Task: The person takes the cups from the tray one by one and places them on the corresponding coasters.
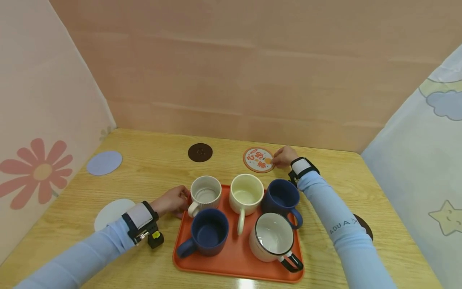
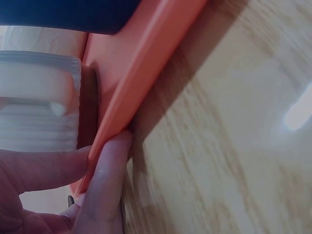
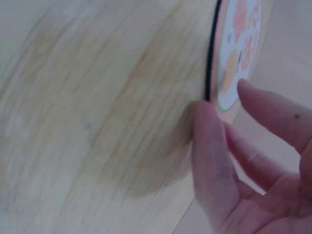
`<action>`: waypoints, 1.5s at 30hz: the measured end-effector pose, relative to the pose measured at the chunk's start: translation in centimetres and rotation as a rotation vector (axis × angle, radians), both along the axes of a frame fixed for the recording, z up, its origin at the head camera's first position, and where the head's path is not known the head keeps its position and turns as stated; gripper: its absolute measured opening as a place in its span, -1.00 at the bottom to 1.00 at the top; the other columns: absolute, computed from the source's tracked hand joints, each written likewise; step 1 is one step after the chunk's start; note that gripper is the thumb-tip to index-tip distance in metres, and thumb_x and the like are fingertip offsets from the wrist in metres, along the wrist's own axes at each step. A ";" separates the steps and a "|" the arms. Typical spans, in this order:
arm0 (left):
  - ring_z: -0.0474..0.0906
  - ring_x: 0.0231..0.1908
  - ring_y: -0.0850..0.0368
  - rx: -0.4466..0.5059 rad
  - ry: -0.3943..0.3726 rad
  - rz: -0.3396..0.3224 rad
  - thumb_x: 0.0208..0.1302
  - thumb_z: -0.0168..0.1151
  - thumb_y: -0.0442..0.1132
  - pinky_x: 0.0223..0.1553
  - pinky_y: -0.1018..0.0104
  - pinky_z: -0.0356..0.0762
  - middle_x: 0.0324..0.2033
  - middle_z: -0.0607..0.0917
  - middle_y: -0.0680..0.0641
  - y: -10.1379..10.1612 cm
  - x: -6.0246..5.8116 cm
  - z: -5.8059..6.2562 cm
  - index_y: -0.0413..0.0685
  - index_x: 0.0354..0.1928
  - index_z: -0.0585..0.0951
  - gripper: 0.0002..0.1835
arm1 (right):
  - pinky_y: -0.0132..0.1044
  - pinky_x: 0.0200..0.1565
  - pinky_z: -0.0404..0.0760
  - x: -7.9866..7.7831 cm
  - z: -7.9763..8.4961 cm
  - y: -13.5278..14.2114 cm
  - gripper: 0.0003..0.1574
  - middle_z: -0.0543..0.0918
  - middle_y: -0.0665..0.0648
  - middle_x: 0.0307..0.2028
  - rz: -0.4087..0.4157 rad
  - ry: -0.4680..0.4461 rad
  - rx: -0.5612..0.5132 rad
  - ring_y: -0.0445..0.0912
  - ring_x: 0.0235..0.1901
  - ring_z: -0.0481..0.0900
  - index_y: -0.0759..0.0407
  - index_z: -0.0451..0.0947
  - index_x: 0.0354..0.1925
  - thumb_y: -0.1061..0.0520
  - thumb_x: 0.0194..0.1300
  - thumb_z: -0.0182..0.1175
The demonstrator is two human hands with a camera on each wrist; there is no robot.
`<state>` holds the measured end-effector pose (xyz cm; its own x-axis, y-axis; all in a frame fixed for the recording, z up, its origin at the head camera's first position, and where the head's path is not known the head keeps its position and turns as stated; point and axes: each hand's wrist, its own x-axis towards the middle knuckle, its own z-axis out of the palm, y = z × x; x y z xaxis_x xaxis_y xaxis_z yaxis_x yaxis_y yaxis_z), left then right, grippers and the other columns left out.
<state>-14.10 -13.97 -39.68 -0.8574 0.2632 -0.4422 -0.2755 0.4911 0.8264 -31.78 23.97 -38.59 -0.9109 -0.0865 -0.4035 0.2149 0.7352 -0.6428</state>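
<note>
My left hand (image 1: 175, 200) grips the far left corner of an orange-red tray (image 1: 238, 257), with its rim (image 2: 129, 92) between thumb and fingers in the left wrist view. Several mugs stand on the tray: a ribbed off-white mug (image 1: 205, 190) beside that hand, a cream mug (image 1: 246, 192), a dark blue mug (image 1: 209, 233) in front, another blue mug (image 1: 283, 196) at the right, and a white enamel-style mug (image 1: 272, 237) with black rim and handle. Beyond the tray, my right hand (image 1: 285, 156) pinches the right edge of a round printed coaster (image 1: 258, 159); its thumb overlaps the printed face (image 3: 239, 53).
A dark brown coaster (image 1: 200, 152) lies at the back. On the left are a lavender coaster (image 1: 104, 163) and a white one (image 1: 113, 212), partly under my left forearm. Another dark disc (image 1: 364, 226) shows beside my right sleeve. Cloth walls (image 1: 245, 80) enclose the wooden table.
</note>
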 end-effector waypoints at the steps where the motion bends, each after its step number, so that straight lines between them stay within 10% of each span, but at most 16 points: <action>1: 0.47 -0.67 0.15 0.000 0.000 -0.001 -0.05 0.06 -0.51 -0.56 0.29 0.58 -0.45 0.52 -0.16 0.0 0.0 0.0 -0.38 -0.09 0.32 -0.61 | -0.35 -0.41 0.61 0.0 0.0 0.0 -0.41 0.61 0.09 -0.53 -0.007 -0.020 -0.017 -0.20 -0.57 0.58 0.52 0.39 0.03 0.24 0.07 0.28; 12: 0.46 -0.66 0.15 -0.004 -0.007 -0.007 -0.05 0.06 -0.52 -0.55 0.29 0.59 -0.45 0.52 -0.17 0.3 0.1 0.0 -0.38 -0.09 0.32 -0.62 | -0.28 -0.27 0.62 -0.6 0.1 -0.1 -0.35 0.53 0.15 -0.40 -0.122 -0.263 -0.258 -0.15 -0.48 0.55 0.49 0.17 0.21 0.34 0.19 0.12; 45: 0.48 -0.58 0.10 0.016 -0.031 0.014 -0.02 0.07 -0.51 -0.52 0.26 0.60 -0.47 0.46 -0.16 -0.1 0.2 -0.2 -0.37 -0.07 0.30 -0.60 | -0.12 0.15 0.34 1.4 0.8 -2.7 -0.39 0.40 0.43 0.05 0.118 -0.234 -0.421 -0.07 -0.11 0.53 0.62 0.03 0.23 0.38 0.29 -0.05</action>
